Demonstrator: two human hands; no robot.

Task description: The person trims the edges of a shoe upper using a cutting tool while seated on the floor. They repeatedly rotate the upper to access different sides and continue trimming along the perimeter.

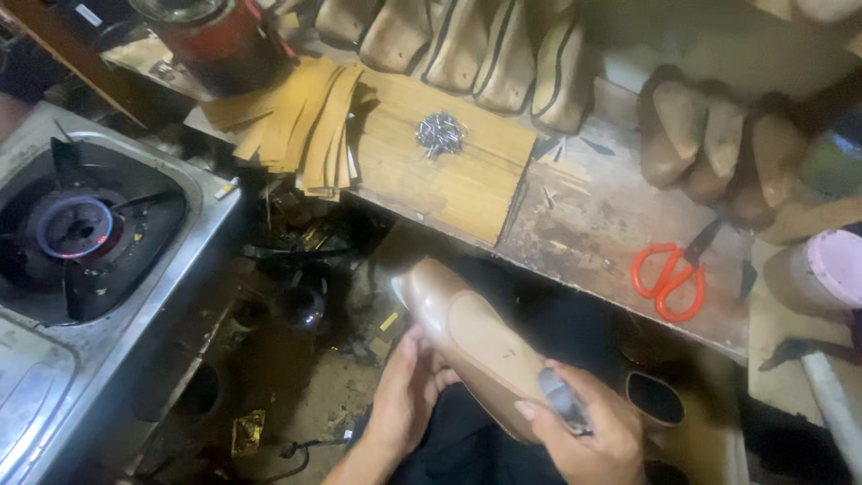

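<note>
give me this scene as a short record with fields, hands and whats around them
left hand: supports the tan shoe from below
right hand: on the shoe's heel end, gripping a small metal tool
bench: wooden bench with orange scissors, a pile of nails on a board
left side: gas burner, lit with a blue flame
back: row of shoe lasts, red can

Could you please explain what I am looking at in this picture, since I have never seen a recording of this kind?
This is one view from a camera on a person's head, looking down at their own bare hands. The left hand steadies a tan shoe from below. The right hand grips its near end, along with a small dark tool. On the workbench lie orange scissors, a pile of small nails and tan strips. At left, a gas burner is lit.
</note>
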